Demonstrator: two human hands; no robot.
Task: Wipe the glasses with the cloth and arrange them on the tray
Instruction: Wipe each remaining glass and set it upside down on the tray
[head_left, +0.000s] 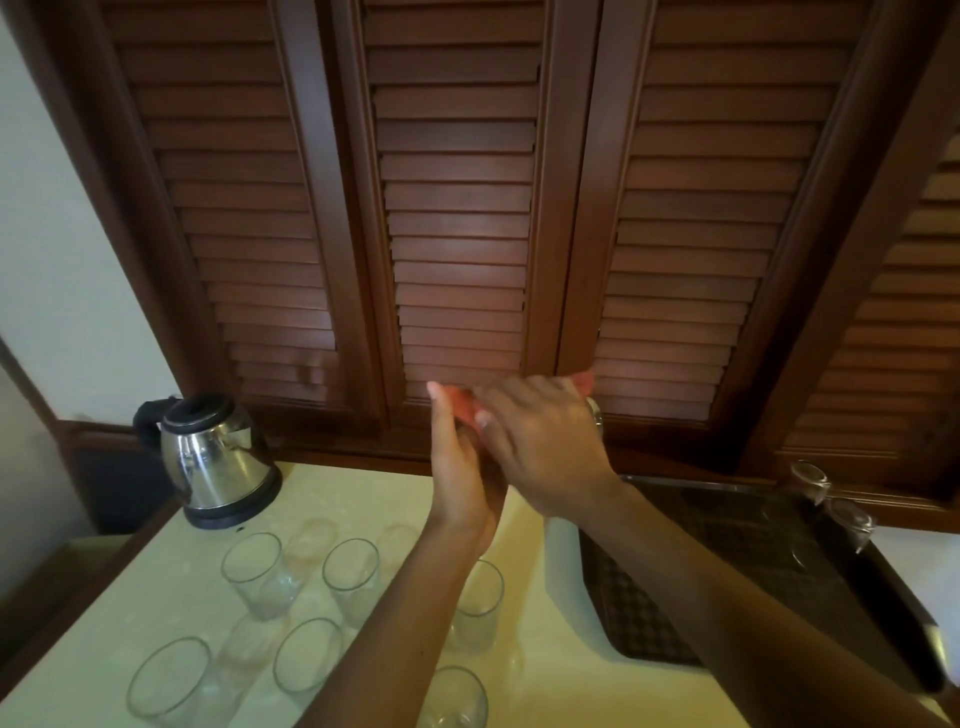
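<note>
Both hands are raised in front of the wooden shutters. My right hand (540, 447) curls over a glass (597, 410), of which only a sliver shows past the knuckles. A red cloth (460, 402) is wrapped around it and pokes out on both sides. My left hand (462, 467) holds the cloth from below and from the left, thumb up. Several clear glasses (252, 569) stand upright on the cream counter (337, 493) at lower left. The dark tray (644, 644) with a checked mat lies at right and carries two glasses (810, 480) near its far right edge.
A steel electric kettle (218, 462) stands on its base at the counter's back left. Brown louvred shutters (462, 208) fill the wall behind. One glass (475, 608) stands just under my left forearm, another (457, 699) at the front edge.
</note>
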